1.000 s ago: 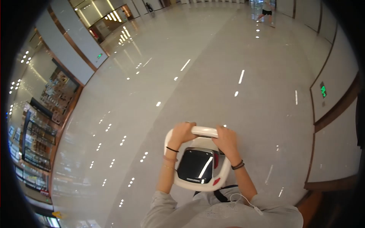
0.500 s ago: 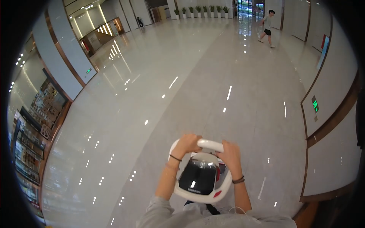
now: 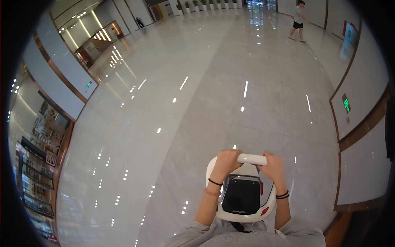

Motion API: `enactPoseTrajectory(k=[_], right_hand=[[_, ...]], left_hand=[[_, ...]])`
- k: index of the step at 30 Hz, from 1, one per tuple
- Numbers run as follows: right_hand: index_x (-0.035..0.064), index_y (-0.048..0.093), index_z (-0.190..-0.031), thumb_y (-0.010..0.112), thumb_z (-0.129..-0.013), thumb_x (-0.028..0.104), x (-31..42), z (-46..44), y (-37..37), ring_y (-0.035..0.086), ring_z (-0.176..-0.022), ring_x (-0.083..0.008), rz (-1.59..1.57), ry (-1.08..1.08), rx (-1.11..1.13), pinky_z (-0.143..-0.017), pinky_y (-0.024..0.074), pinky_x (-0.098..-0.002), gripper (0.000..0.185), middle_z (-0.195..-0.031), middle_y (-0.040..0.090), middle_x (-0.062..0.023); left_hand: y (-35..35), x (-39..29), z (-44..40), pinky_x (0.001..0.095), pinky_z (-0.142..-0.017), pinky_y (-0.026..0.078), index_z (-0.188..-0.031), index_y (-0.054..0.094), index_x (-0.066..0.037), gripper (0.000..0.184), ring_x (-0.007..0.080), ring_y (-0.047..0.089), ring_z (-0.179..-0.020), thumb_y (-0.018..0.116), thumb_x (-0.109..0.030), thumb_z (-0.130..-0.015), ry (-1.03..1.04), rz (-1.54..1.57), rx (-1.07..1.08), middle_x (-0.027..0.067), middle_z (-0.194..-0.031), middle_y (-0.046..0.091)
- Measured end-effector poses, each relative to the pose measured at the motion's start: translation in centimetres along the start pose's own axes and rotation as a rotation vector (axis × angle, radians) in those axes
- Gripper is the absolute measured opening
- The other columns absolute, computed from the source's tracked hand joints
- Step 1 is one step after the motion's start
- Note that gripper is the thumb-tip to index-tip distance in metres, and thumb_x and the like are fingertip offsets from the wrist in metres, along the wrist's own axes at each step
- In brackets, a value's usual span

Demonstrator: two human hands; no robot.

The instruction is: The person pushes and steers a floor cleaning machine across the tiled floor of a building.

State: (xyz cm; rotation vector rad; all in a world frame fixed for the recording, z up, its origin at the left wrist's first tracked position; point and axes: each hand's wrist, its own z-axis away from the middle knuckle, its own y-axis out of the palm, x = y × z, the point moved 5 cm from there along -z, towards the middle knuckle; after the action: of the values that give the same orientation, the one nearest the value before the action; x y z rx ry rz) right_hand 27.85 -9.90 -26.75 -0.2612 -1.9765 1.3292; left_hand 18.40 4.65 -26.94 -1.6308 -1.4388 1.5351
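At the lower middle of the head view, my left hand (image 3: 228, 161) is closed round the left part of a white handlebar (image 3: 252, 159). My right hand (image 3: 273, 165) wraps the same bar on its right, with a short stretch of bar showing between the two. The bar belongs to a white, loop-shaped frame around a glossy black panel (image 3: 242, 195), which carries small lettering along its near edge. Red pieces show on the frame's right side. What lies beneath the frame is mostly hidden by it and by my grey clothing.
Shiny tiled floor (image 3: 197, 103) stretches ahead with light reflections. A person (image 3: 298, 21) walks at the far right. White wall panels (image 3: 364, 164) with a green exit sign (image 3: 346, 103) line the right. Glass shopfronts (image 3: 39, 185) stand left; potted plants (image 3: 212, 5) line the back.
The handlebar and both hands have shifted right in view, still gripped. The far person has walked rightward. The background has moved upward in view.
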Motion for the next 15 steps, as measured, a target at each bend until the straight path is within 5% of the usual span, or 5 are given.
enactPoseTrajectory(k=[15], right_hand=[[0.007,0.059,-0.075,0.069,-0.055,0.022,-7.3,-13.1,-1.5,0.059,-0.066,-0.0353,0.155,-0.021,-0.114,-0.058,0.0469,-0.0423,0.027,-0.068,0.061,-0.0152]], left_hand=[[3.3,1.5,-14.6,0.0391,-0.056,0.047,-0.069,0.062,-0.011,0.019,0.0275,0.06,-0.067,0.067,-0.023,-0.055,0.067,-0.058,-0.096,0.01,-0.067,0.061]])
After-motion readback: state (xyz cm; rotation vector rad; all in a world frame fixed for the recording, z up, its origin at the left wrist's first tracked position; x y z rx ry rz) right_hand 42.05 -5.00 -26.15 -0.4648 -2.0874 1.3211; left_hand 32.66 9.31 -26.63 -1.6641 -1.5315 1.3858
